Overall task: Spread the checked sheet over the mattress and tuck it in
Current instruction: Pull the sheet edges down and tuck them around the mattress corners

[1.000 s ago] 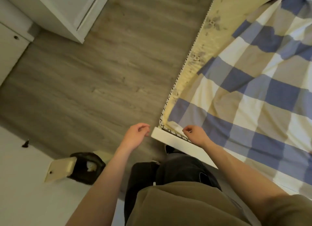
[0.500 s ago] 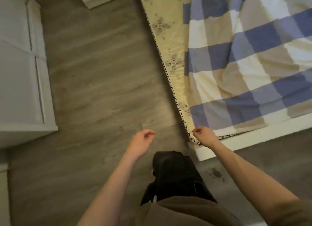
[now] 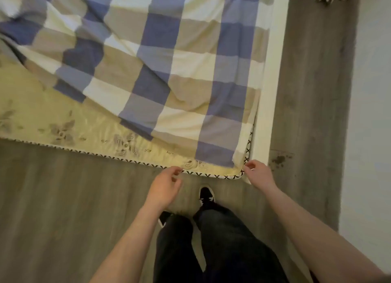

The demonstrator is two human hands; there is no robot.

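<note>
The blue, beige and white checked sheet (image 3: 169, 71) lies rumpled over the right part of the mattress. Its near corner ends just short of the mattress corner. The yellow flowered mattress (image 3: 53, 117) is bare at the left and along the near edge with its black-and-white trim. My right hand (image 3: 257, 174) is at the mattress's near right corner, fingers curled onto the trim there beside the sheet's corner. My left hand (image 3: 164, 187) hovers at the near edge with loosely curled fingers, holding nothing.
A white bed frame rail (image 3: 273, 82) runs along the mattress's right side. Grey wooden floor (image 3: 63, 198) lies in front, with a dark stain (image 3: 279, 160) by the corner. A white wall (image 3: 372, 113) is at the right. My feet (image 3: 206, 195) stand close to the bed.
The view has swung round the bed corner, so the mattress now lies ahead of me. My right hand has stayed at the corner. My left hand has come up to the near edge.
</note>
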